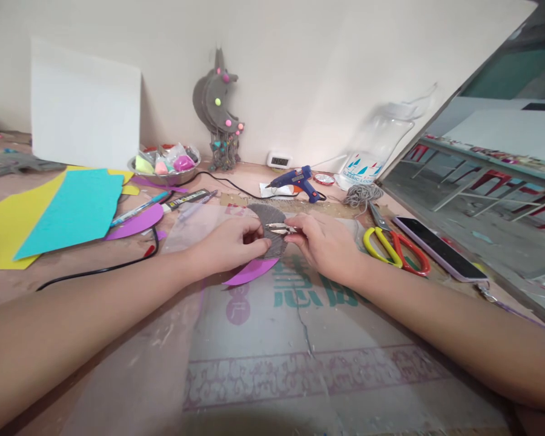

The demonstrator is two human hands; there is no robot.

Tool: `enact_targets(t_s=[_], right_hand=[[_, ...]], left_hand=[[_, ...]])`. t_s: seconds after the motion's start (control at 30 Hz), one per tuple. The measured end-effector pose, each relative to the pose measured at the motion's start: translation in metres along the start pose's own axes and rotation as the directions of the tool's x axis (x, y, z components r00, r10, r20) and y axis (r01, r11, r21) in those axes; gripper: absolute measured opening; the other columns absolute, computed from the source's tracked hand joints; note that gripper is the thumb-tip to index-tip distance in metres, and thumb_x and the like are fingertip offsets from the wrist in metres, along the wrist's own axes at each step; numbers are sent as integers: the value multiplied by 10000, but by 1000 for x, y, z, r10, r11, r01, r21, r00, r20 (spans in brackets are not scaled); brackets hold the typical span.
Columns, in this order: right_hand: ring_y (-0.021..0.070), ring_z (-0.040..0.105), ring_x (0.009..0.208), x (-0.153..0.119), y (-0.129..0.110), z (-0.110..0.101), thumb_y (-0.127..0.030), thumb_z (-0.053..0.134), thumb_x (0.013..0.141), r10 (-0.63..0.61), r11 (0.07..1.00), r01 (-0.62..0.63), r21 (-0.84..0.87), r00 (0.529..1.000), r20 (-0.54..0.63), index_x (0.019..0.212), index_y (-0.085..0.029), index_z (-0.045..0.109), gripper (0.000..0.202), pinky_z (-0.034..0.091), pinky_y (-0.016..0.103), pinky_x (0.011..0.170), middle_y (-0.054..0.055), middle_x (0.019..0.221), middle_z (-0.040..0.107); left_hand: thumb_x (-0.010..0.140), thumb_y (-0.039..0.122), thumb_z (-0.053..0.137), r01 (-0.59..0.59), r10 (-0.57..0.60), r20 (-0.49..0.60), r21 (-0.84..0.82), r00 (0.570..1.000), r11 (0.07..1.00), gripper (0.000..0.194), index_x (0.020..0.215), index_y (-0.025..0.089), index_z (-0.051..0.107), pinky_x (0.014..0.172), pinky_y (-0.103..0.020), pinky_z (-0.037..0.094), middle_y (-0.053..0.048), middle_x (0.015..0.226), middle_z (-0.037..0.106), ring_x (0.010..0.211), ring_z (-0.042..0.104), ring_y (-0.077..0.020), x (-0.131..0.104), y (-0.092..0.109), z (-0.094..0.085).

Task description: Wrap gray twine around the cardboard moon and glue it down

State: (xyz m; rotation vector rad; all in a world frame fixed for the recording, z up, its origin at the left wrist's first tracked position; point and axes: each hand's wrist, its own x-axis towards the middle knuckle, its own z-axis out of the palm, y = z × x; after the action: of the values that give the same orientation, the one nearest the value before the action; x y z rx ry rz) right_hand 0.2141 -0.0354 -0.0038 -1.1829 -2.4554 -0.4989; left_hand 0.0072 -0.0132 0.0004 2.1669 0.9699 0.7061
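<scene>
A grey crescent-like piece [266, 213] lies on the plastic-covered table between my two hands, with a purple paper piece [251, 272] showing from under its lower edge. Closed at its left side, my left hand [234, 243] pinches it between thumb and fingers. My right hand [322, 245] pinches a small pair of metal tweezers or snips [279, 227], too small to tell which, whose tips lie over the grey piece. A strand of grey yarn [305, 330] trails below on the plastic.
Behind are a blue glue gun [295, 180], a bowl of coloured clay [163, 169] and a grey moon decoration [218, 103]. Scissors [397, 249] and a phone [440, 249] lie right. Turquoise paper [75, 209], pens and a black cable [95, 269] lie left.
</scene>
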Motion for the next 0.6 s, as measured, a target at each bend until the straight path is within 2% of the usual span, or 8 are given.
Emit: enact_targets(t_s=[0.1,0.23,0.43,0.6], right_hand=[[216,566,806,-1,1,1,-351,369,904,-5,1000,5,5,1000,-11,994,-165,530,263,417,326,685,91,862,631],[206,579,808,-3,0,0,-339,389,897,22,997,-16,71,996,-83,1004,-176,523,237,437,340,712,80,906,636],[201,600,803,-7,0,-1,-329,395,890,170,971,-141,194,975,-140,1060,-184,500,247,457,335,679,72,908,632],[205,595,812,-5,3,-1,-310,404,886,158,978,-135,162,978,-135,1013,-178,516,215,448,333,697,70,870,631]], left_hand=[[729,290,514,-5,5,3,-7,1000,1000,206,560,173,491,486,-233,284,37,533,447,516,411,-100,0,-1,0],[723,298,526,11,-13,-24,-89,1000,996,199,566,174,521,483,-234,294,27,538,461,522,431,-109,2,-4,0],[749,336,517,171,-216,-100,-343,971,924,287,511,190,453,445,-229,285,35,461,431,435,389,-94,4,-2,-4],[752,284,530,178,-261,-210,-347,942,921,317,468,183,431,451,-229,303,30,453,427,453,405,-96,4,3,-6]])
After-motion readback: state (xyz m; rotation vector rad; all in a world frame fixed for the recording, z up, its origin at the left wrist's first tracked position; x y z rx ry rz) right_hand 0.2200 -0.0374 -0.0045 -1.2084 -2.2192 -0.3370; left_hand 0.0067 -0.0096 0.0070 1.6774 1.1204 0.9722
